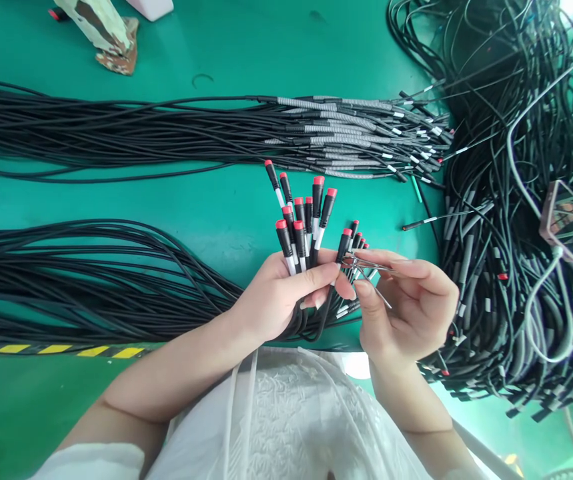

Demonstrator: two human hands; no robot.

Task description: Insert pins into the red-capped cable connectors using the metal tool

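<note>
My left hand (286, 293) is closed around a bunch of black cables, whose black connectors with red caps (299, 230) fan upward past the fingers. White sleeves show below several of them. Between the left thumb and fingers stands one more red-capped connector (344, 245), apart from the bunch. My right hand (406, 303) pinches a thin metal wire tool (366, 265), its looped end touching or close to that connector; its exact kind is unclear. More red-capped ends (359, 237) show just behind the tool, partly hidden by the fingers.
Two long bundles of black cable run left across the green table (246, 193); the far bundle (166, 130) ends in grey springy sleeves (336, 127). A large cable heap (496, 267) fills the right side, with a small boxed device (562, 219) and a white cord on it. A block-like object (111, 40) lies at the back.
</note>
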